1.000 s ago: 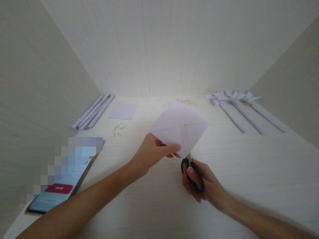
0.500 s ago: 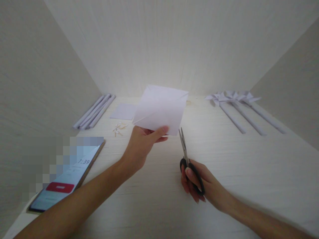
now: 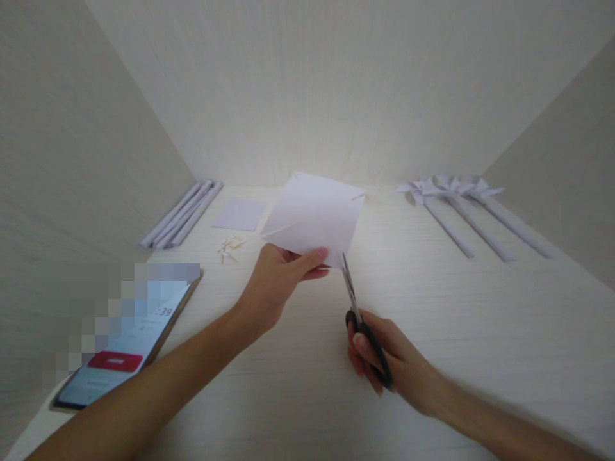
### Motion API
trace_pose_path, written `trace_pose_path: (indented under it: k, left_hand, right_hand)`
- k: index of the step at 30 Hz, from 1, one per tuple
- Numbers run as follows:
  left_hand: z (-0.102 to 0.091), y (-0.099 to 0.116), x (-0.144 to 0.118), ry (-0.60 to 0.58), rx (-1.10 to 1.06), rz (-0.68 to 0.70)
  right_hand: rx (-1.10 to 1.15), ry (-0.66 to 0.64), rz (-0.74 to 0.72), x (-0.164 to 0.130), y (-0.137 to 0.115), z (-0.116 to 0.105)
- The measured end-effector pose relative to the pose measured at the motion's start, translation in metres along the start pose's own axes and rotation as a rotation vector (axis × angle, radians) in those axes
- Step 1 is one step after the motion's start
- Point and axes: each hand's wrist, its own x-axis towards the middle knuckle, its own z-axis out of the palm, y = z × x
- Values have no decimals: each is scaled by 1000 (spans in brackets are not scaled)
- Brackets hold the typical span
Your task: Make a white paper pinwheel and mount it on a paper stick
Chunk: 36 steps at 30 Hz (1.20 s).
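Our left hand (image 3: pixel 278 278) pinched the paper (image 3: pixel 314 218) by its near edge, held above the table (image 3: pixel 480 307); our right hand (image 3: pixel 384 358), closed around the scissors (image 3: pixel 358 314), had brought the blade tips up to the paper's lower corner since half a second before; we judged a cut was starting.

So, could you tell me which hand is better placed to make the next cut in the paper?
Probably the right hand: it holds the scissors, blade tips at the creased paper square's lower corner. The left hand pinches that paper.
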Motion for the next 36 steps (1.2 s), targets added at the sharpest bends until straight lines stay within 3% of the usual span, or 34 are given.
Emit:
trace_pose_path:
  k: [36]
  left_hand:
    - [1, 4, 0, -2, 89, -15]
  right_hand:
    - [-44, -21, -16, -1, 1, -1]
